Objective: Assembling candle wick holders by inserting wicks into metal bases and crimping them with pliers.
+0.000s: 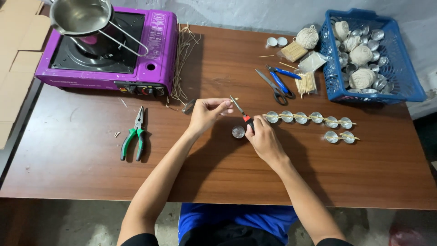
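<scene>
Brown wooden desk point(82, 155) with a purple camping stove point(109, 45) top left and blue basket point(400, 77) top right. Right hand point(264, 139) grips red-handled cutters point(241, 111) over a small tealight cup point(238, 132); left hand point(207, 114) pinches a thin wick point(233, 99), just beside it.

Even, soft overhead light; image sharp throughout. Arms cast faint shadows on the table point(68, 150) near its front edge. Glare on the steel pot point(79, 16) at the far left corner. Slight wide-angle bowing at the edges.
</scene>
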